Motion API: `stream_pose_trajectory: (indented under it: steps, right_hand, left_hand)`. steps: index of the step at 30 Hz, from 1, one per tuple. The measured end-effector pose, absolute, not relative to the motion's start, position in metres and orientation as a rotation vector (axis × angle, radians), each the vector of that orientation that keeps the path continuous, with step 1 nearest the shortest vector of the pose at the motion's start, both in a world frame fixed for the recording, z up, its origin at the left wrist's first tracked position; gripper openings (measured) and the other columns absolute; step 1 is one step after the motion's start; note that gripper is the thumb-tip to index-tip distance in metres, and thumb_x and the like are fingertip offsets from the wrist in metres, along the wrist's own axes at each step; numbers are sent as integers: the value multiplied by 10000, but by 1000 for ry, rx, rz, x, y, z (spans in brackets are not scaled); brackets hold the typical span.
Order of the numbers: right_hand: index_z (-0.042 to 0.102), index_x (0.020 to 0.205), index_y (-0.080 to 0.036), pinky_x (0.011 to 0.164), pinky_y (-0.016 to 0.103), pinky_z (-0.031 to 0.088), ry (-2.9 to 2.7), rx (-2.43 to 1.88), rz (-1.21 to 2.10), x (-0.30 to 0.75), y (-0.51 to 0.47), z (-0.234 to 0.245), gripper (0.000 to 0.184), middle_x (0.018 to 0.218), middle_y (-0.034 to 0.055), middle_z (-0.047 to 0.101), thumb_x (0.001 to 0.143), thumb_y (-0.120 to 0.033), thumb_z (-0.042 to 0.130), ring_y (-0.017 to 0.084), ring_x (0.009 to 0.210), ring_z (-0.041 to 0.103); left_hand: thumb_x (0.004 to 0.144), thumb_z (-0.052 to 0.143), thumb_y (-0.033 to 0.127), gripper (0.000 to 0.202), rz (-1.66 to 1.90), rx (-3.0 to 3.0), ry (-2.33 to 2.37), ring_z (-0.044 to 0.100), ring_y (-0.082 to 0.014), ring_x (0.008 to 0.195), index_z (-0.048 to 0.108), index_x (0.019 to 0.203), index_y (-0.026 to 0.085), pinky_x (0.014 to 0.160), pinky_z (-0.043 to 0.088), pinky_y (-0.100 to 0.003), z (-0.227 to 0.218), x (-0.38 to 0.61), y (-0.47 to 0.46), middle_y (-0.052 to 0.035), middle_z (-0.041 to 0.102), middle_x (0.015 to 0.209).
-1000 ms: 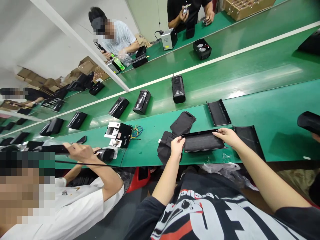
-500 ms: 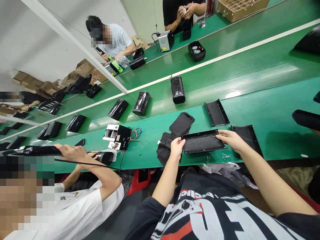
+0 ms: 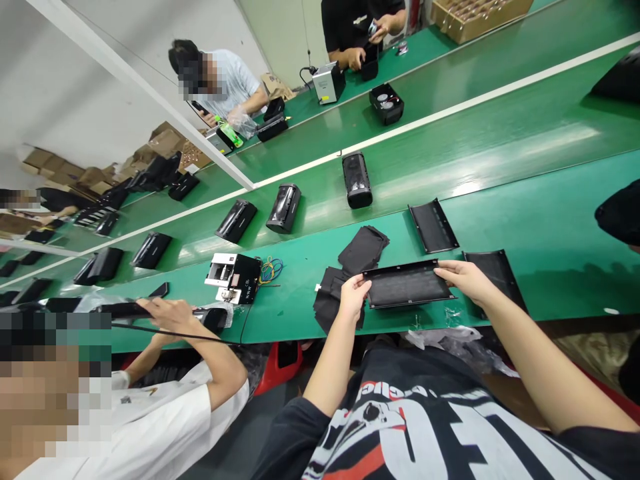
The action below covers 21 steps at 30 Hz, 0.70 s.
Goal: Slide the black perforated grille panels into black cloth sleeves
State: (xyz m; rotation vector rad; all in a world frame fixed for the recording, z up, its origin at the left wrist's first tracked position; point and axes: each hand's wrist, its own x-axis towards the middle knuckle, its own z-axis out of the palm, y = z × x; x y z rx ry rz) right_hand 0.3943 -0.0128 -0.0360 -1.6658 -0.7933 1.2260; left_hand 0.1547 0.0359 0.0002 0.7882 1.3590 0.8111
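Hands [image 3: 354, 295] @ panel [image 3: 407, 285], pcs [image 3: 483, 7] in ctn [image 3: 473, 31]

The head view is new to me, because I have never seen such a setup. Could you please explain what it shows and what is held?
There is no robot here. A camera worn on a person's head looks forward and down. That person's left grip and right grip, both bare hands, hold a tray-like black panel near its opposite ends. On the green table lie black sheets, two similar panels, and a black-and-white device with wires. Farther away, black casings rest on a shiny green strip. The white sleeve at the picture's left belongs to a co-worker.
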Motion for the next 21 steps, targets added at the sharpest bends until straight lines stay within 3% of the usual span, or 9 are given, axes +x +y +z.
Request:
stream_pose_trajectory:
  steps: [11,17,21]
  right_hand:
    - [626,813,-154,481,265,457,-715,-1647,1285,398,-6,-37,344,729,41,656,543,-362,665,144,562,553]
    - [632,810,-162,473,261,481,-729,-1600,1356,403,-7,-39,364,793,57,650,545,-408,675,157,623,564]
    - [623,821,-154,499,270,503,-696,-1542,1399,408,-9,-40,442,840,65,643,471,-402,731,167,669,571]
  left_hand:
    - [472,725,175,357,852,810,1272,481,-55,519,627,812,125,510,363,-187,-4,153,41,41,568,585]
    - [500,719,190,390,863,830,1198,547,-92,656,630,878,149,712,426,-260,-2,151,46,-3,631,724]
    - [478,727,150,444,836,856,1126,570,-136,787,629,911,162,827,407,-324,2,148,51,-41,652,868]
